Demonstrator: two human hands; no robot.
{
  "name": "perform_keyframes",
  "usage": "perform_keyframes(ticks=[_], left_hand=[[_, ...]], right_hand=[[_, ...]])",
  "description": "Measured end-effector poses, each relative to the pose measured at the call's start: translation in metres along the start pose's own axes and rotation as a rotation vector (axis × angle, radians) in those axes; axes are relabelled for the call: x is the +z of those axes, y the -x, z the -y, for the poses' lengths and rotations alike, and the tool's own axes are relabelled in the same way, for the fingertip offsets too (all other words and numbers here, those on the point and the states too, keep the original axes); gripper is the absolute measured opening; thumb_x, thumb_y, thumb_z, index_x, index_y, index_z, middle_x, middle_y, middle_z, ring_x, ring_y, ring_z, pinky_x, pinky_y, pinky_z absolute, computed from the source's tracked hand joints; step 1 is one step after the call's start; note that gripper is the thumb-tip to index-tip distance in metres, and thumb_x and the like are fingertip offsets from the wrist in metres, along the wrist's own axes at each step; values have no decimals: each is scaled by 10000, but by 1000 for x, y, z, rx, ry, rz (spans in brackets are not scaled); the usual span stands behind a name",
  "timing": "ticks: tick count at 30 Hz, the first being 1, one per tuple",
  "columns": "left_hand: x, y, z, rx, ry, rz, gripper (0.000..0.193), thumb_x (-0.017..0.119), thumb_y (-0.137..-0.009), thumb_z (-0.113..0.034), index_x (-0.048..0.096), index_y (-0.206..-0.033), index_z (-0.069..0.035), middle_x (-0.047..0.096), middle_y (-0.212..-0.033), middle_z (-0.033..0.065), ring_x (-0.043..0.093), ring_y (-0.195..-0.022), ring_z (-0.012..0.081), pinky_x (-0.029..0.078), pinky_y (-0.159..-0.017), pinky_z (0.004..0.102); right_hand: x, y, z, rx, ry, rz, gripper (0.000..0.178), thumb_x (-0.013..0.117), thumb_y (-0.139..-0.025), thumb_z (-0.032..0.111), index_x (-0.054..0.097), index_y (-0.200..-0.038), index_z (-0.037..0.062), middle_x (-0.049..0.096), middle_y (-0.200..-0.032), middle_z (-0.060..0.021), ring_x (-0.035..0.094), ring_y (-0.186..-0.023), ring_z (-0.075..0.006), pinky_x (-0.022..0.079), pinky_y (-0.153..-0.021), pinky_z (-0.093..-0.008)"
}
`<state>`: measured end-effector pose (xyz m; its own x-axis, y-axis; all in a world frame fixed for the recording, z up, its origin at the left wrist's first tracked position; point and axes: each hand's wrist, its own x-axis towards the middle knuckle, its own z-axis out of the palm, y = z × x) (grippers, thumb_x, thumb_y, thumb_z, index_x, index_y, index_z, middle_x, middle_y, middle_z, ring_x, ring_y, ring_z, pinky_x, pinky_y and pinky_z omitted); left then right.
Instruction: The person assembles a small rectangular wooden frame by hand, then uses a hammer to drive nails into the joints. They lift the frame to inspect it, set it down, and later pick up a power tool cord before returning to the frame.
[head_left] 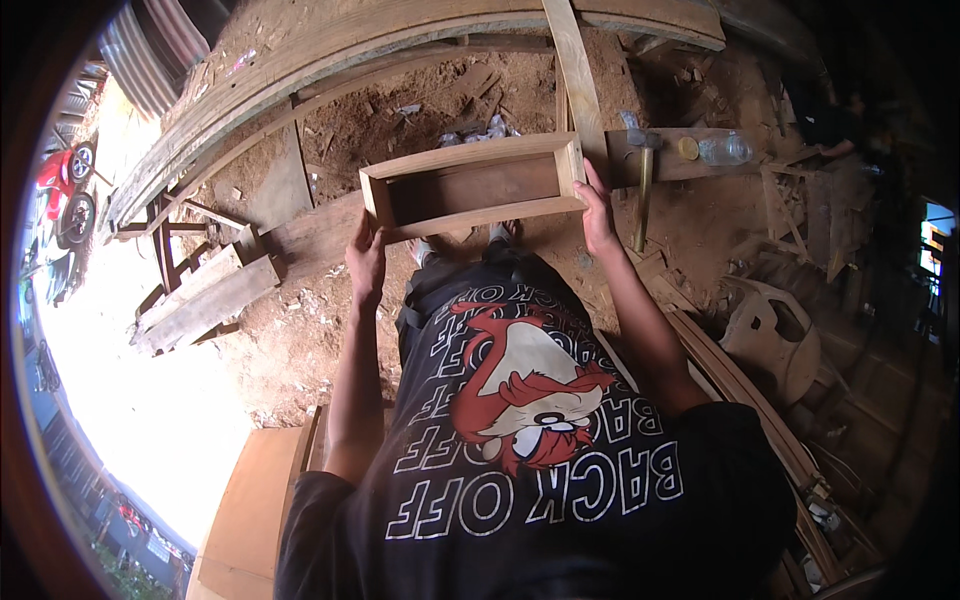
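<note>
Left hand [365, 262] and right hand [598, 208] are closed on opposite short ends of a rectangular wooden frame [485, 217], the left at its near left corner, the right against its outer right end with fingers reaching up the side. Gripping it at both ends probably keeps the long shape level and balanced, and leaves the rails and inner faces open to view. The frame is held out in front of the person, above the feet, overlapping the middle of a plank bench [310, 235]; whether it touches the bench cannot be told, nor whether the brown surface inside it is a panel or the plank behind.

Just beyond the right hand, a hammer [645, 180] has its head on the bench and its handle jutting past the near edge, a placing that would make it easy to pick up. Farther toward the bench's right end are a round yellowish object [688, 148] and a clear plastic bottle [725, 150] lying on its side. A wooden strip [575, 80] runs from the frame's right end up across a long beam [350, 75]. Near the bench's left end lie offcut boards [215, 290].
</note>
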<state>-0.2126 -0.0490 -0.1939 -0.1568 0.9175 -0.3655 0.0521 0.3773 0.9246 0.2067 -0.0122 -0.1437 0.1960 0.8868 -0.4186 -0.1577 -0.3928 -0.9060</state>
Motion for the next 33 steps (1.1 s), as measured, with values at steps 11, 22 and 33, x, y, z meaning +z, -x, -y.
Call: perform_keyframes(ticks=[11, 22, 33], left_hand=[[-44, 7, 14, -58, 13, -145, 623, 601, -1091, -418, 511, -1530, 14, 653, -1423, 174, 629, -1307, 276, 422, -1149, 403], [-46, 216, 167, -1080, -74, 53, 646, 464, -1076, -556, 590, -1443, -40, 684, -1330, 194, 696, -1157, 316, 527, -967, 420], [-9, 144, 73, -1094, 969, 91, 1136, 466, -884, -883, 242, -1681, -105, 405, -1622, 294, 487, -1429, 457, 360, -1214, 568]], right_hand=[[-16, 5, -39, -4, 271, -101, 625, 670, -1025, 287, 466, -1559, 35, 604, -1419, -178, 622, -1248, -247, 467, -1079, -366], [-202, 179, -257, 488, 744, -225, 538, 700, -996, 355, 599, -1432, 57, 713, -1253, -162, 696, -1148, -292, 550, -984, -429], [-215, 121, -211, 551, 359, -225, 442, 625, -1059, 351, 622, -1420, 95, 737, -1221, -99, 715, -1089, -216, 534, -917, -356]])
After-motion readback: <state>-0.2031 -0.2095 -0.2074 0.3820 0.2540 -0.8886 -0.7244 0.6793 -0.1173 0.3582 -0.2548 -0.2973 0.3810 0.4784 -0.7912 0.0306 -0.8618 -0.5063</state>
